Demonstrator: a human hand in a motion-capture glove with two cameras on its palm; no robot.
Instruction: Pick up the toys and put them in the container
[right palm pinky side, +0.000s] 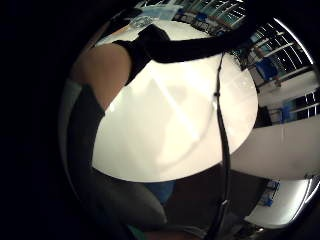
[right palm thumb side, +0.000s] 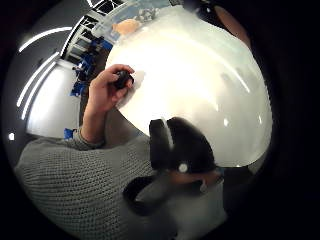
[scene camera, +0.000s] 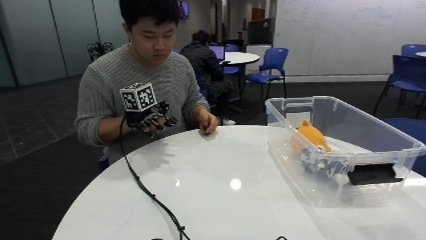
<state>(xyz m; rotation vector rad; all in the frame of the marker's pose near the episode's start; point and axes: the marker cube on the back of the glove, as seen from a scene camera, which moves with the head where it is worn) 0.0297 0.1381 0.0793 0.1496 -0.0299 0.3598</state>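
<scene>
Both toys (scene camera: 313, 145) far from fingers (scene camera: 154, 125)

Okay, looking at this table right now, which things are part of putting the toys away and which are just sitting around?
Part of the job:
clear container
orange toy in it
grey toy in it
gloved right hand, raised, holding nothing

Just around:
white table
small black object in the bare hand
blue chairs

My black-gloved right hand (scene camera: 152, 121); grey knitted sweater sleeve (scene camera: 90, 117). Glossy white round table (scene camera: 219, 190). Clear plastic container (scene camera: 346, 150), black latch; orange soft toy (scene camera: 313, 136), grey-and-white patterned toy (scene camera: 318, 165) inside.
</scene>
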